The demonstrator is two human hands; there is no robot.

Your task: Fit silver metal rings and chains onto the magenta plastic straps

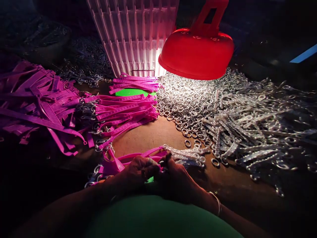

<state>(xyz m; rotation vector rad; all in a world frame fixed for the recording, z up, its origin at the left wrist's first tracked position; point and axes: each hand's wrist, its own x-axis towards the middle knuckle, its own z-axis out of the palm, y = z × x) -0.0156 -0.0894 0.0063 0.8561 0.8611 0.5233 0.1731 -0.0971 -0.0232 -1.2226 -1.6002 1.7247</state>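
My left hand (142, 168) is closed, its thumb and fingers pinching the end of a pink strap (161, 169) low in the middle of the view. Against it, my right hand (174, 175) is also closed, with fingertips meeting at the strap end. A small bit of silvery metal shows there, but the right fingers hide what they grip. Just beyond my hands lie more pink straps (138, 157) and a small bunch of silvery textured links (188, 153).
A red lamp (198, 53) hangs over a heap of metal rings (183, 92). Silvery links (242, 132) pile up on the right. Pink straps (49, 102) are heaped left, with bundled straps (128, 109) nearer the middle. A pale ribbed panel (133, 36) stands behind a green perforated piece (132, 92).
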